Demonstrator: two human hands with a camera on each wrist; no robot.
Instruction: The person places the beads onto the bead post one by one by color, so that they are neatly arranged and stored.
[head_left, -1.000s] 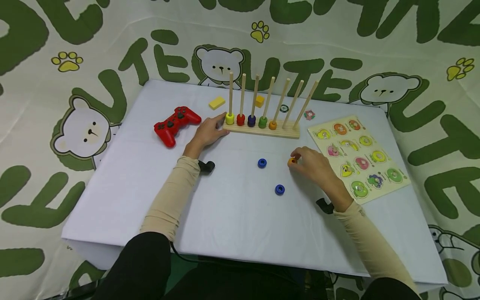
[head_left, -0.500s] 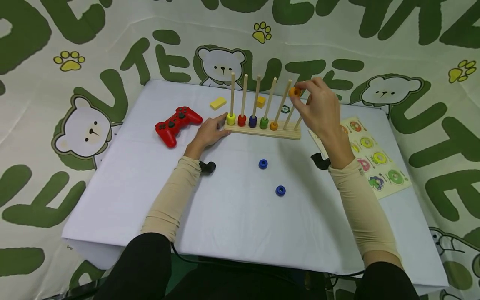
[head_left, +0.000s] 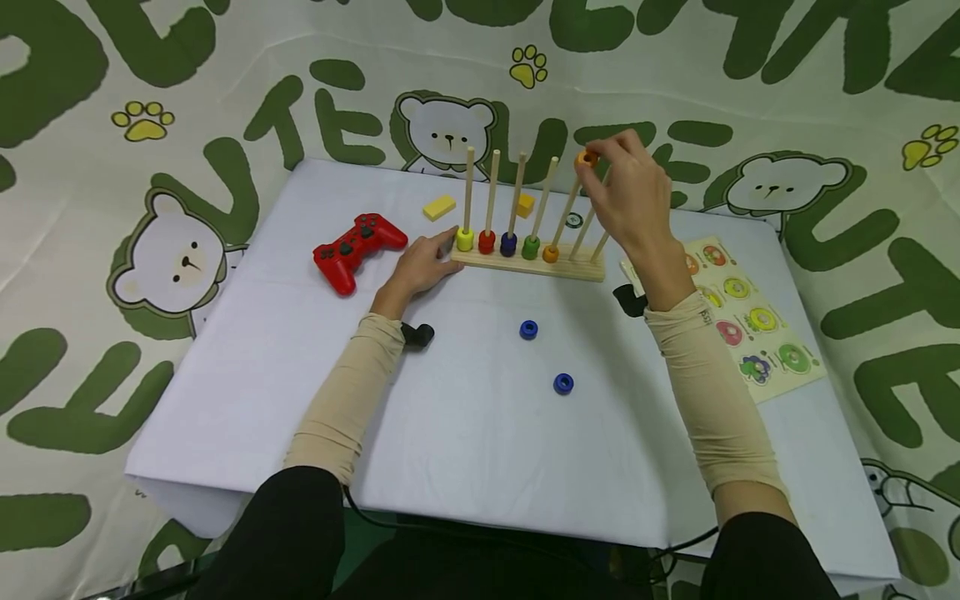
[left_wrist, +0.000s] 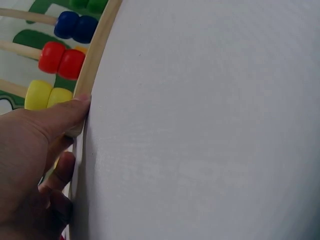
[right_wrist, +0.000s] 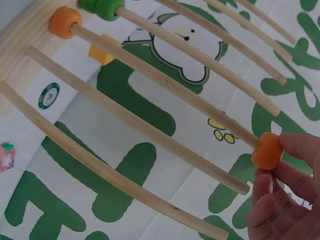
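My right hand [head_left: 633, 187] pinches an orange bead [right_wrist: 268, 151] between thumb and fingers. The bead sits at the top end of the fifth peg [right_wrist: 170, 87], which has one orange bead [right_wrist: 65, 22] at its foot. My left hand [head_left: 422, 265] grips the left end of the wooden peg rack [head_left: 525, 262], thumb along its front edge in the left wrist view. Yellow beads [left_wrist: 42, 95], red beads [left_wrist: 61, 60], dark blue beads [left_wrist: 75, 26] and green beads [head_left: 531, 247] sit low on the first pegs. The two rightmost pegs bear no beads.
Two blue beads [head_left: 528, 330] lie on the white table in front of the rack. A red game controller [head_left: 358, 250] is at the left, a fruit puzzle board [head_left: 761, 321] at the right. Yellow blocks [head_left: 439, 207] and a small round compass-like disc [right_wrist: 49, 96] lie behind the rack.
My right hand has lifted the orange bead from the table up to the fifth peg's top, moving slightly left in the last half second. The left hand stays on the rack.
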